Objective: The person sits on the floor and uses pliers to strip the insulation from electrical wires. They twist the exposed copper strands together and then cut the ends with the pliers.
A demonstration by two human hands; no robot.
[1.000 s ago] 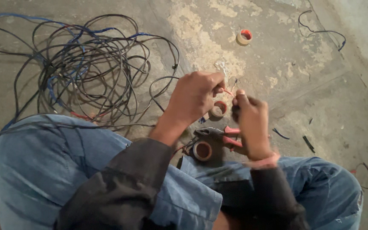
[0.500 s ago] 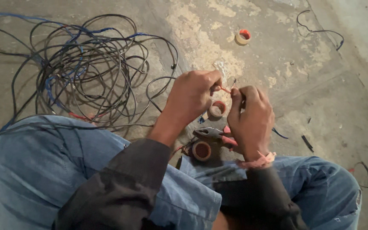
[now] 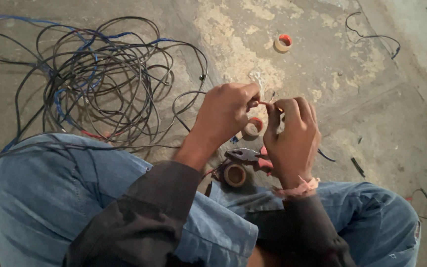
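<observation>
My left hand and my right hand meet above the concrete floor, both pinching a thin red wire between their fingertips. Bare wire strands stick up just past the fingers. Below the hands lie pliers with red handles, a dark tape roll and a light tape roll with a red core. I sit with my knees in blue jeans on either side.
A large tangle of black and blue cables spreads over the floor at the left. Another tape roll lies farther off. Short black wire pieces and a loose black cable lie at the right.
My right hand has moved up and closer to the left hand, so both now grip the red wire together. The view has shifted slightly.
</observation>
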